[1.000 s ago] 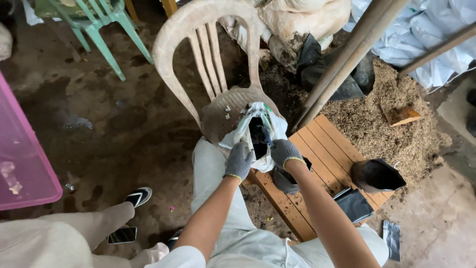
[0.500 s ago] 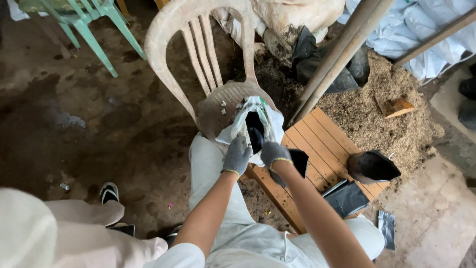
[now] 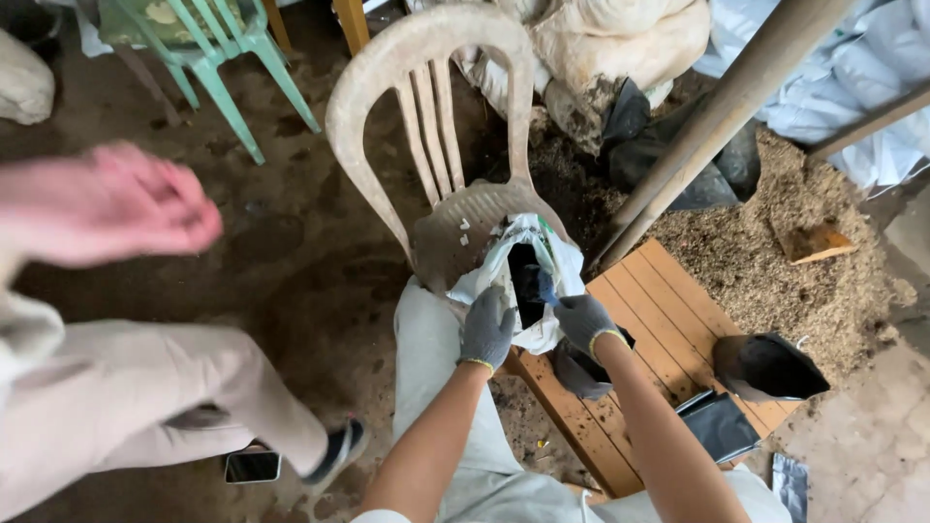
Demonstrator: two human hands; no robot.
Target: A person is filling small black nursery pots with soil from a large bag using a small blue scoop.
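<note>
grey gloved hands (image 3: pixel 533 324), white bag (image 3: pixel 523 261), beige chair (image 3: pixel 426 116), green chair (image 3: pixel 223 48).

1. I see a white plastic sack (image 3: pixel 516 281) – crumpled, mouth held open and facing up, resting at the front edge of a dirty plastic chair seat (image 3: pixel 455 228).
2. Inside it sit dark, flat black bags (image 3: pixel 526 281) – stacked upright in the opening.
</note>
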